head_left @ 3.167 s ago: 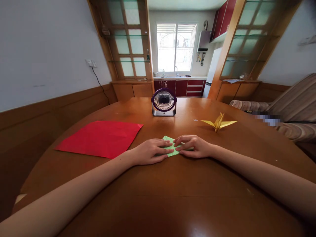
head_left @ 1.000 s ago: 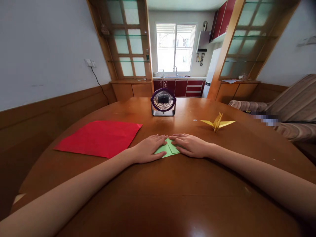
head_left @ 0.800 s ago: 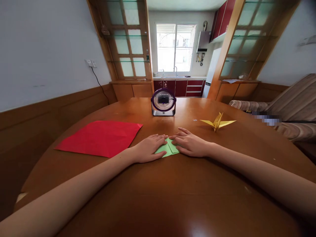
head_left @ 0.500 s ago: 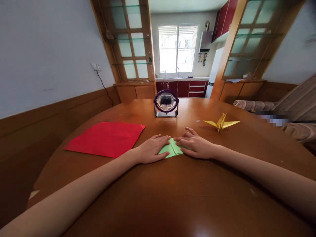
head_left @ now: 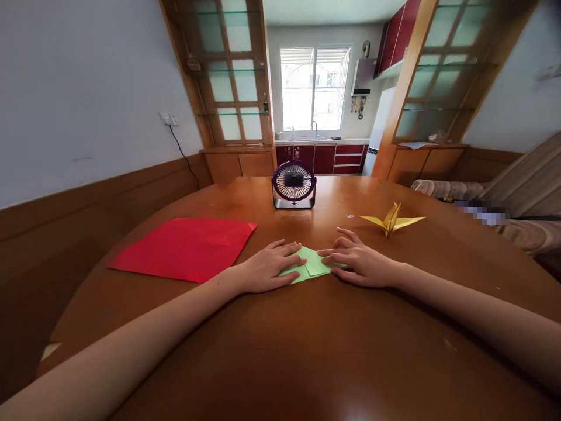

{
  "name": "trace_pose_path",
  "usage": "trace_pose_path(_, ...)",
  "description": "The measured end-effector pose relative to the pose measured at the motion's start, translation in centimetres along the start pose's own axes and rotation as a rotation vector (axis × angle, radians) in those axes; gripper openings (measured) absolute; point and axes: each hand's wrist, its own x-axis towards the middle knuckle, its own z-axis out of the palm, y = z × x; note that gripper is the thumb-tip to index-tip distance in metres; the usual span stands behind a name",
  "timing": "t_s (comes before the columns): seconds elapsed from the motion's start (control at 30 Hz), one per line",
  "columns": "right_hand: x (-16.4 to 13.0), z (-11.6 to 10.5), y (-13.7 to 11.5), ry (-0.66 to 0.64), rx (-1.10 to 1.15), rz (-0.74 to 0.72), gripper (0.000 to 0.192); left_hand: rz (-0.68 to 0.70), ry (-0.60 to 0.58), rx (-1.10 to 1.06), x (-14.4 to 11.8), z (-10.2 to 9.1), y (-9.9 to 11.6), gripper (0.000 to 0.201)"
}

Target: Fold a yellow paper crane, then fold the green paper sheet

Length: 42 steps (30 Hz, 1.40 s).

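A folded sheet of green paper [head_left: 316,264] lies on the brown table, with a folded flap showing in its middle. My left hand [head_left: 272,266] rests flat on its left side, fingers spread and pointing right. On the right side, my right hand [head_left: 356,259] presses the paper with its lower fingertips, while one finger is lifted off. Both hands have their fingers apart, and neither grasps the paper. Parts of its left and right ends are hidden beneath the fingers.
A red sheet of paper [head_left: 184,248] lies left of my hands. To the right stands a folded gold paper crane [head_left: 391,221]. A small purple fan [head_left: 293,182] stands farther back on the table [head_left: 280,351].
My right hand has slid to the right across the green paper, uncovering more of its middle. My left hand stays on the left side, its fingers slightly shifted.
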Motion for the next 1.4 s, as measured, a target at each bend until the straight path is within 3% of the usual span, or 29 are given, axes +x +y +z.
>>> trace_pose_path(0.2, -1.3, -0.7, 0.3, -0.016, 0.020, -0.008, 0.025, 0.011, -0.001, -0.014, 0.0, -0.2, 0.0, 0.039)
trace_pose_path(0.43, -2.3, -1.3, 1.0, 0.018, 0.049, -0.015, 0.035, 0.005, -0.011, 0.000, 0.0, -0.1, 0.1, 0.039)
trace_pose_path(0.77, -2.7, -1.7, 0.9, 0.111, 0.140, -0.052, 0.024, -0.019, -0.038, 0.009, 0.0, 0.0, 0.0, 0.041)
trace_pose_path(1.0, -2.9, -1.5, 1.3, 0.186, 0.262, -0.021, 0.012, -0.029, -0.044, 0.000, -0.1, -0.1, 0.0, 0.042)
trace_pose_path(1.27, -3.0, -1.4, 1.2, 0.229, 0.317, 0.008, 0.015, -0.041, -0.035, -0.014, -0.1, 0.1, -0.1, 0.041)
trace_pose_path(1.4, -3.3, -1.0, 1.5, 0.267, 0.363, 0.088, 0.018, -0.047, -0.016, -0.025, -0.1, 0.0, 0.0, 0.040)
